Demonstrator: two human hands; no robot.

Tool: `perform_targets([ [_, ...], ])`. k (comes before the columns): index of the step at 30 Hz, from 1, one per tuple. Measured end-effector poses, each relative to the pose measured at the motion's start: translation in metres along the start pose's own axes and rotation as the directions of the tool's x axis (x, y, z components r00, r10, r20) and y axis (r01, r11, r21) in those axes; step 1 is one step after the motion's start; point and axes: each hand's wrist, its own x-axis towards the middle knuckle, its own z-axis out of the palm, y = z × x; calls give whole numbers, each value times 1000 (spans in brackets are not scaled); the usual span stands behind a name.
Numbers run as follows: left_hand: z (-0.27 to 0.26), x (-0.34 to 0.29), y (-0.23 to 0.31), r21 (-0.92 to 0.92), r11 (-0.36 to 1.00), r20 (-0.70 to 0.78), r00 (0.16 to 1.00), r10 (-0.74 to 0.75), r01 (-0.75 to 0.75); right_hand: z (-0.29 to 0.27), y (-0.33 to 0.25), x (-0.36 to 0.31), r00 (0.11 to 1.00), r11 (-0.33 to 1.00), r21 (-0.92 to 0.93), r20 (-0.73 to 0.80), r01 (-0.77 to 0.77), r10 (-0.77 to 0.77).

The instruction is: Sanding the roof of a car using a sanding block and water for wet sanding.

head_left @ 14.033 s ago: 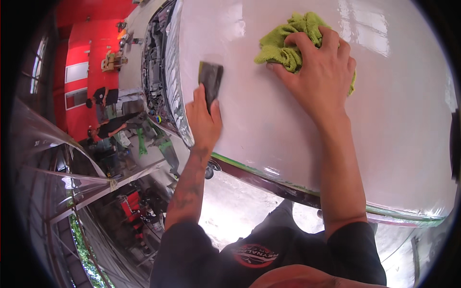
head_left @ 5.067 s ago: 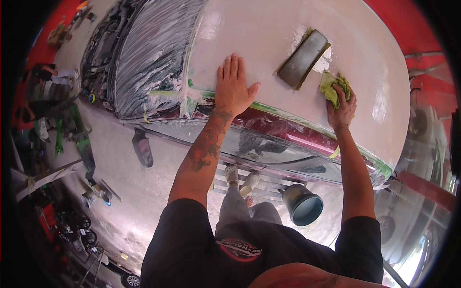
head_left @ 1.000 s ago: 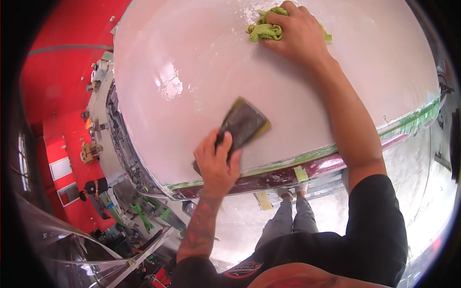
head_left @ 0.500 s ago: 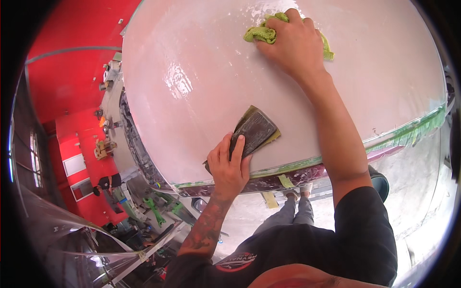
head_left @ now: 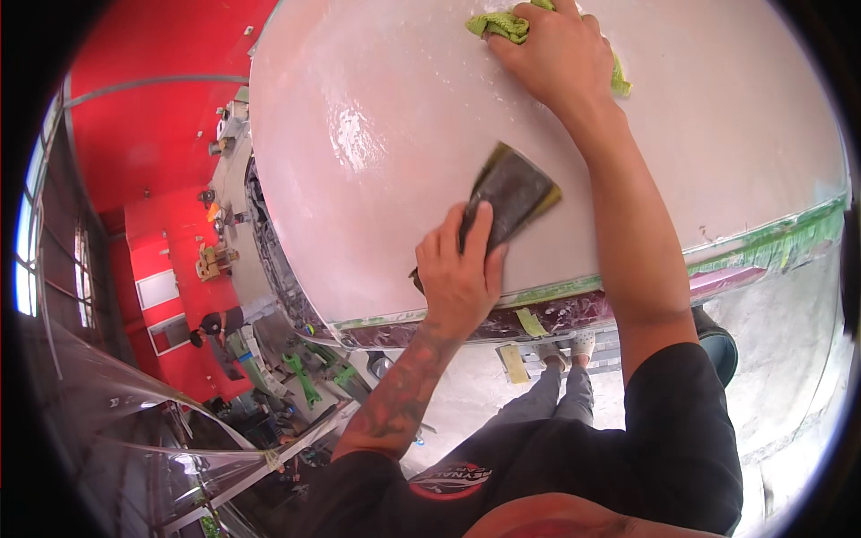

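A dark sanding block (head_left: 509, 193) with a sheet of sandpaper (head_left: 549, 199) showing around its edges lies on the pale, wet car panel (head_left: 404, 229). My left hand (head_left: 462, 264) is closed around the block's near end, fingers stretched along its top. Farther up the panel, my right hand (head_left: 567, 63) grips a bunched green cloth (head_left: 500, 25) pressed against the surface. Part of the cloth is hidden beneath that hand and sticks out on both sides of it. Glossy wet patches show on the panel left of the cloth.
Green masking tape (head_left: 560, 291) runs along the panel's near edge above a maroon strip. A dark bin (head_left: 715, 350) stands on the floor at right. Another person (head_left: 220, 325) bends among parts at far left, before a red wall (head_left: 170, 134). Clear plastic sheeting (head_left: 117, 394) hangs lower left.
My left hand has pushed the sanding block farther up the panel and to the right. My right hand stays on the cloth in about the same spot, while the whole view has shifted slightly.
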Motion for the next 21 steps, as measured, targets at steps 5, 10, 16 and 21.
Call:
perform_targets([
  [5, 5, 88, -49, 80, 995, -45, 998, -49, 53, -7, -7, -2, 1000, 999, 40, -1, -10, 10],
  [10, 10, 207, -114, 106, 923, -9, 929, -371, 370, 1, -10, -5, 1000, 999, -35, -17, 20, -20],
  [16, 20, 68, -18, -25, 998, -47, 997, 61, -62, -1, -1, -1, 1000, 996, -85, 7, -5, 5],
  [21, 7, 192, -125, 216, 962, -102, 984, -149, 168, -11, -19, -5, 999, 999, -22, -13, 42, -42],
])
